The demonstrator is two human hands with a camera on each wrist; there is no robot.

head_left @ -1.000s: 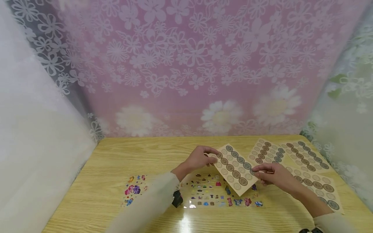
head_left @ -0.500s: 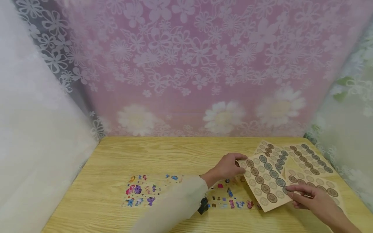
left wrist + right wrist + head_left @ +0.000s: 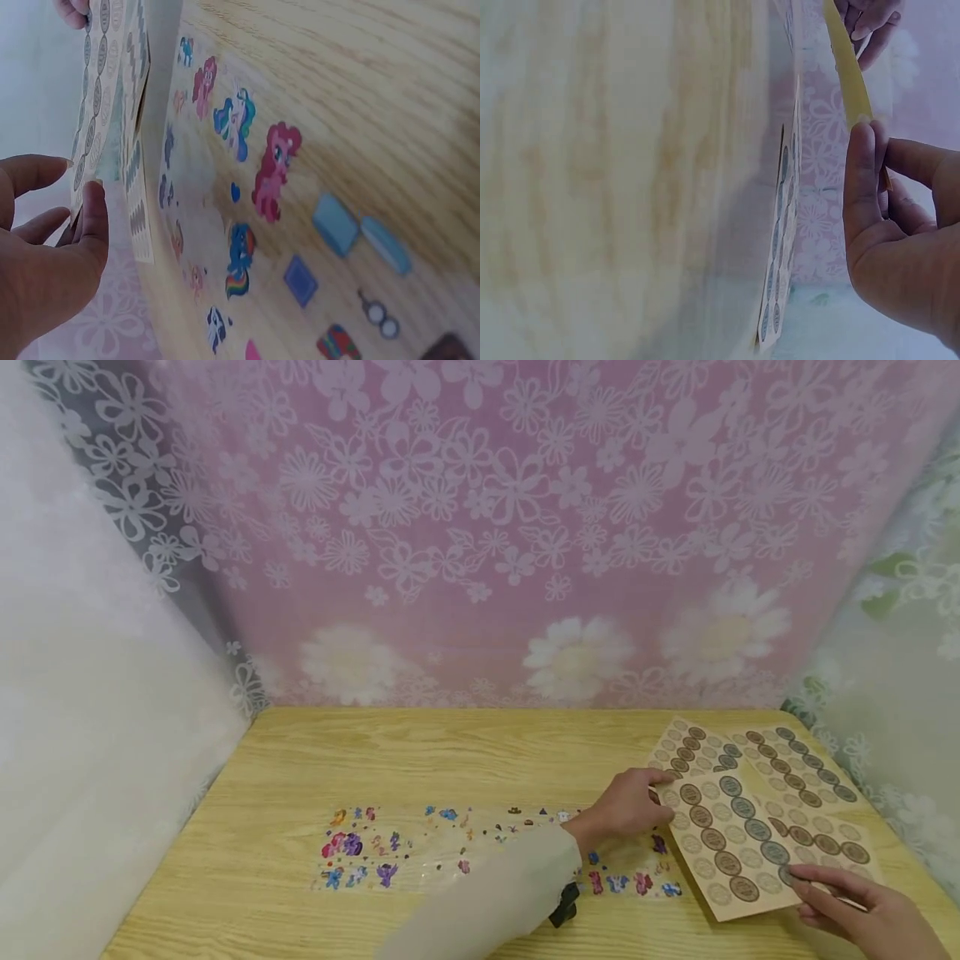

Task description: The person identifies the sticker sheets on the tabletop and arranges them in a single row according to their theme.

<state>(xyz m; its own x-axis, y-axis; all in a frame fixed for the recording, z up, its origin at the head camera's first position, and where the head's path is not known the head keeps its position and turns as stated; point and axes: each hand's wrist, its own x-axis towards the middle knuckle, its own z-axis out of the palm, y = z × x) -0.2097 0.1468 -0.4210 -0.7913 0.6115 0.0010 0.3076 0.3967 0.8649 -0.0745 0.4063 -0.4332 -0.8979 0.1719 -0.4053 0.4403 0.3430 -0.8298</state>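
Both hands hold a tan sheet of round stickers (image 3: 722,835), printed in brown, grey and pale columns, at the right of the head view. My left hand (image 3: 628,803) pinches its far left corner between thumb and fingers, also visible in the left wrist view. Near the opposite corner, my right hand (image 3: 873,906) grips the right edge. In the right wrist view the sheet (image 3: 849,71) appears nearly edge-on, raised off the table, its yellowish back showing. Similar sticker sheets (image 3: 798,764) lie beneath and behind it, partly covered.
Clear sheets with small colourful pony stickers (image 3: 352,846) lie in a row across the wood-grain table (image 3: 390,752). The left forearm's pale sleeve (image 3: 480,893) hides part of them. A pink floral curtain (image 3: 465,527) hangs behind the table's far edge.
Both hands have carried the round-sticker sheet rightward and toward the near side, from above the clear pony sheets to over the other tan sheets. The grip stays on the same two corners.
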